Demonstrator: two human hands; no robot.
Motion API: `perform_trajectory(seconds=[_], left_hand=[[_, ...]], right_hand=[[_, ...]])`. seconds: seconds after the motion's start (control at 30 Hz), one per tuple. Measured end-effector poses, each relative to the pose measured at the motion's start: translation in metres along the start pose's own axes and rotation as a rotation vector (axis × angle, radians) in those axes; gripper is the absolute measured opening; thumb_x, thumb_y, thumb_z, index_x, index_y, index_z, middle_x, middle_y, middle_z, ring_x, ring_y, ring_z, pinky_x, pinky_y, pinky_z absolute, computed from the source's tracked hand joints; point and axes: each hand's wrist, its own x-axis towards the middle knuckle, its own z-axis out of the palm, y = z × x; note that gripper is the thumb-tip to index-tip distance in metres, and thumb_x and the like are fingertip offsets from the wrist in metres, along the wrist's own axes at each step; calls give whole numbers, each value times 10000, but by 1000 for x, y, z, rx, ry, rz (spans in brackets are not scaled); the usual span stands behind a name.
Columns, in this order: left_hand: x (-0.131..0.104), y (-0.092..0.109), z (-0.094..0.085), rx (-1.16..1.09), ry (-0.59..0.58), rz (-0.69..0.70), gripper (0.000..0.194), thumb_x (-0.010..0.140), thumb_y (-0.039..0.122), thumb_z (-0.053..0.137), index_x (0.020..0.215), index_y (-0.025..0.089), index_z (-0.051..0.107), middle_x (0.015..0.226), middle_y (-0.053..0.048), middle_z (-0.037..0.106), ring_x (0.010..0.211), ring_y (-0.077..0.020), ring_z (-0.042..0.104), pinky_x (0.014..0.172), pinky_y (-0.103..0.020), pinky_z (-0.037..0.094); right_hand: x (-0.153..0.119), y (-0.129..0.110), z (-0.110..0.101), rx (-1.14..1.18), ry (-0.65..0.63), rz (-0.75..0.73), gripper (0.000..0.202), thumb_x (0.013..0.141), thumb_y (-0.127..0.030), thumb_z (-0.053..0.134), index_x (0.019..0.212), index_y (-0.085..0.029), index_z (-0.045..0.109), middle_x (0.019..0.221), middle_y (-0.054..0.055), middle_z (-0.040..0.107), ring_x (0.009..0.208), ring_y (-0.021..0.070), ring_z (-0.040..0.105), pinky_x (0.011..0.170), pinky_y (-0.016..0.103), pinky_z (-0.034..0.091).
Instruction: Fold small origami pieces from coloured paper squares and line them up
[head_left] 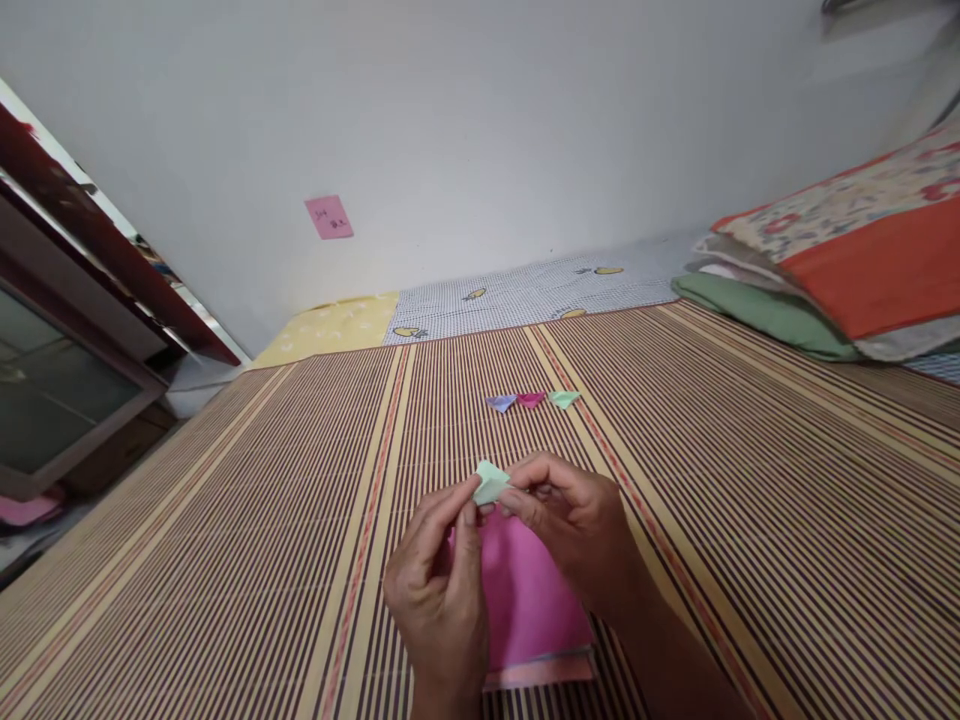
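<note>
Between my two hands is a small folded piece of light green paper [491, 483], raised above the mat. My left hand [442, 560] pinches its left edge between thumb and fingers. On the other side, my right hand [570, 520] grips the right edge with thumb and forefinger. Beneath the hands lies a stack of coloured paper [529, 600], bright pink on top with a salmon sheet showing at the near edge; my hands cover part of it. Farther off sit three small folded paper triangles in a row: blue-violet [502, 403], magenta [531, 400] and light green [564, 400].
A striped bamboo mat [247, 520] spreads under everything. Folded bedding [862, 260] is piled at the right. A pink note [328, 217] is on the white wall [480, 130]. Checked cloth [517, 295] and yellow cloth [330, 328] border the mat's far side. A glass-fronted cabinet [60, 380] stands left.
</note>
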Motion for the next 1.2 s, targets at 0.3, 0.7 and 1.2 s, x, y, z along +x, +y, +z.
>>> perform_trajectory(seconds=[0.3,0.7,1.2], left_hand=[[3,4,1,29,-33,82,282,959,141,626,1151,305,753,1068,-14,741,992,-175,701,835,-306,596],[2,9,4,0,4,-97,268,959,269,642,1198,298,761,1053,-37,758,897,-173,711,782,-286,600],[-1,8,5,-66,52,-144,181,910,224,705,1036,308,806,1001,-4,774,923,-156,721,817,-260,594]], right_hand=[[-1,0,2,-18,-4,-17,76,930,-224,698,855,-211,694,815,-1,700,750,154,664,697,281,513],[-2,0,2,4,-25,-82,76,921,-186,708,855,-222,702,851,6,695,818,168,674,727,290,526],[-5,-4,10,-46,11,-32,135,924,-179,661,794,-214,653,803,7,694,772,169,671,715,304,526]])
